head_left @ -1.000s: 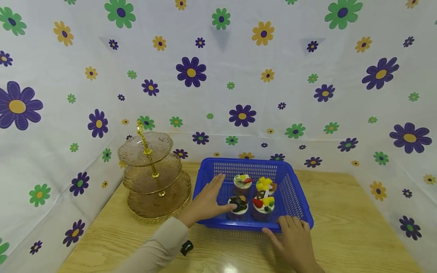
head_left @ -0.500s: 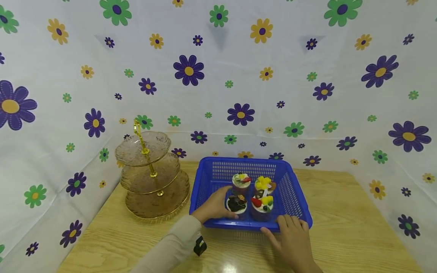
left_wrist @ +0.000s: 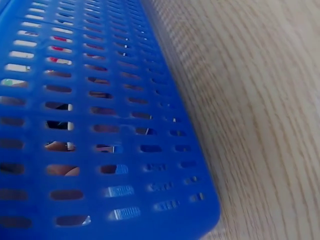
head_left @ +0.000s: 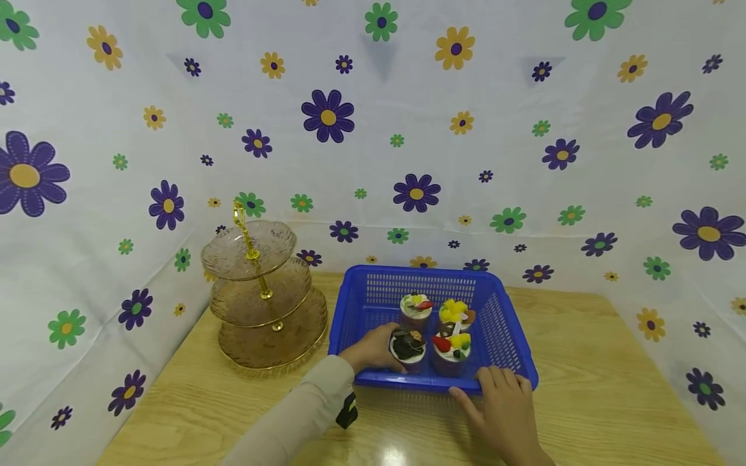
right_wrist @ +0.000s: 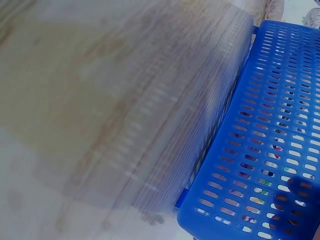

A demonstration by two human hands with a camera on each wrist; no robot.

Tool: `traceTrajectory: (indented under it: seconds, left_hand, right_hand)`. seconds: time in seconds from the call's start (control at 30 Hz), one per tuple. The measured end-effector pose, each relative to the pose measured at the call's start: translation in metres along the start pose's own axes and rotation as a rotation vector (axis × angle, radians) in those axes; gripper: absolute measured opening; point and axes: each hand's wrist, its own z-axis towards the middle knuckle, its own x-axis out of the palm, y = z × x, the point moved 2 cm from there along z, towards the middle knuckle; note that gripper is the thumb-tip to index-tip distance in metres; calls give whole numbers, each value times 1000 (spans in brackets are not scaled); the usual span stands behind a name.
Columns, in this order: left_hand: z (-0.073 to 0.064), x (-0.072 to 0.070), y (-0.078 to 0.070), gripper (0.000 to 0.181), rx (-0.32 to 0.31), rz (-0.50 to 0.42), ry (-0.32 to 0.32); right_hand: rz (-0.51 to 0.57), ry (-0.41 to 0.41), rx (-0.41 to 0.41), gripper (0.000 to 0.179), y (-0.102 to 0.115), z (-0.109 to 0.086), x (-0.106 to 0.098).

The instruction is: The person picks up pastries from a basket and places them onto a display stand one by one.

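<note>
In the head view my left hand (head_left: pixel 375 349) reaches over the near left rim of a blue plastic basket (head_left: pixel 513 323). Its fingers and thumb curve around a cupcake with dark chocolate topping (head_left: pixel 406 346), which stands inside. Beside it are a cupcake with strawberry and yellow fruit (head_left: pixel 451 349), one heaped with yellow fruit (head_left: pixel 453 310) and one with white cream and a red slice (head_left: pixel 416 306). My right hand (head_left: pixel 504 401) grips the basket's near rim at the right corner, fingers hooked over it. Both wrist views show the slotted basket wall (left_wrist: pixel 125 125), with the cupcakes partly visible through its holes.
A three-tier cake stand (head_left: pixel 262 298) with amber, gold-rimmed plates and a gold handle stands left of the basket. The wooden table (head_left: pixel 594 388) extends to the right and front. A white cloth with flower prints (head_left: pixel 373 155) hangs behind and at both sides.
My left hand has come down and right into the basket, from hovering spread over it to closing around the chocolate cupcake. The right hand keeps its place on the rim.
</note>
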Motion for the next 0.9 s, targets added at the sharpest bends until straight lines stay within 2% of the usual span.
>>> traceTrajectory:
  seconds: [0.33,0.53,0.73,0.9]
  left_hand:
    - [2,1,0,72,-5,-47,-15]
    - [0,0,0,66,18,-65,-29]
    - [-2,-4,0,63,31,-138,-62]
    - [-5,-11,-2,68,8,-230,-73]
  right_hand:
    - [-2,17,16,50,0,0,1]
    - [-3,21,13,50,0,0,1]
    - [8,19,11,50,0,0,1]
    - [0,32,21,50,0,0,0]
